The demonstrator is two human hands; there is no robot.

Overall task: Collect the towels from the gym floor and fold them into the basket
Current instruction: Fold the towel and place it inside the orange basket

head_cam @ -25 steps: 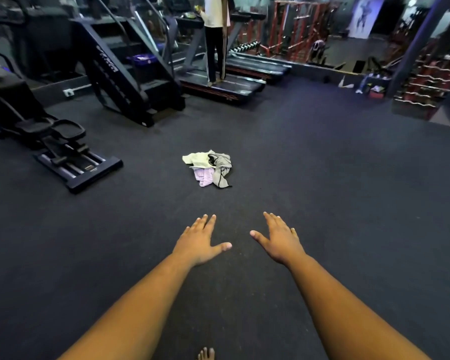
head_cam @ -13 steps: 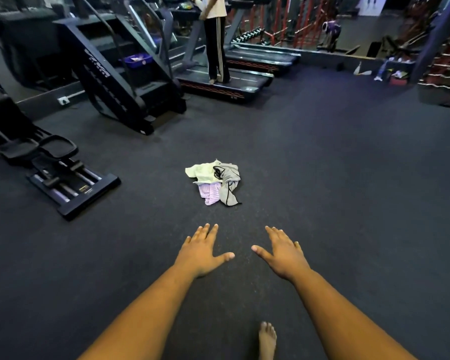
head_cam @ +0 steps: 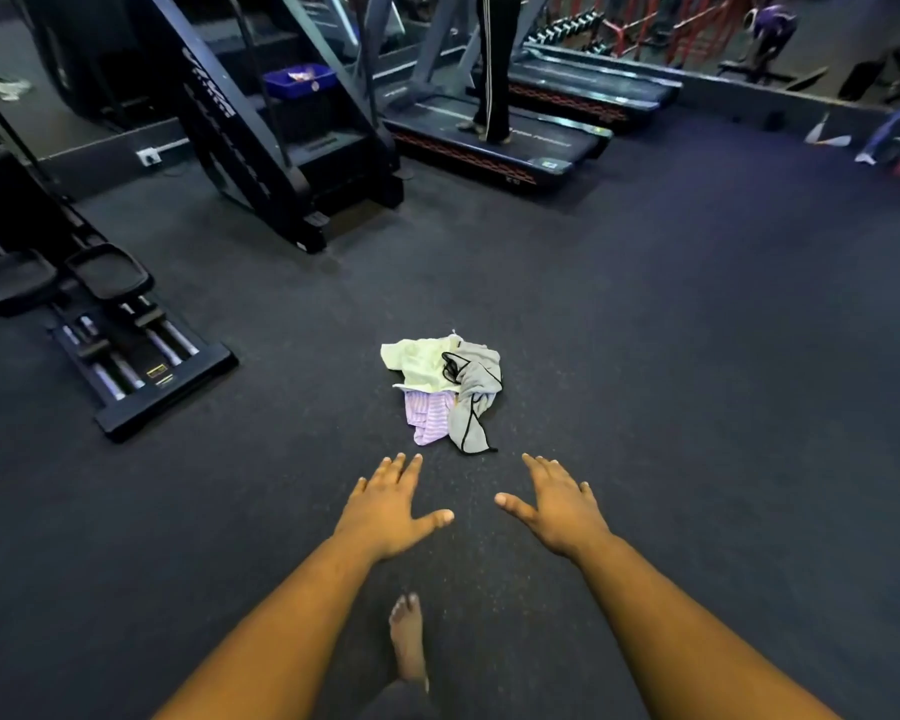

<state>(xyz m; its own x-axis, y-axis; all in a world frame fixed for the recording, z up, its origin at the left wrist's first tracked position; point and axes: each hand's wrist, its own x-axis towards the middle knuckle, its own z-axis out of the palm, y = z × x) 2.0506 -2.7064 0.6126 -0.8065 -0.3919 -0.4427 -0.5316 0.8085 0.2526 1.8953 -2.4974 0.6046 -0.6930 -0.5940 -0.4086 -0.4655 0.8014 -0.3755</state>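
Observation:
A small heap of towels lies on the dark gym floor: a pale yellow-green towel (head_cam: 415, 362), a grey towel with black trim (head_cam: 475, 402) and a lilac striped towel (head_cam: 428, 415). My left hand (head_cam: 392, 498) and my right hand (head_cam: 554, 504) reach forward side by side, palms down, fingers straight and spread, holding nothing. Both hands are just short of the heap and do not touch it. A blue basket (head_cam: 297, 80) sits on the steps of the stair machine at the back.
A stair climber (head_cam: 261, 142) stands back left and a stepper machine (head_cam: 100, 324) at left. A person stands on a treadmill (head_cam: 494, 142) behind the heap. Loose cloths (head_cam: 889, 140) lie at far right. My bare foot (head_cam: 409, 641) is on the floor below my hands.
I have stepped closer: the towel heap looms larger and nearer to my hands, and my bare foot has come forward. Both hands stay spread and hold nothing.

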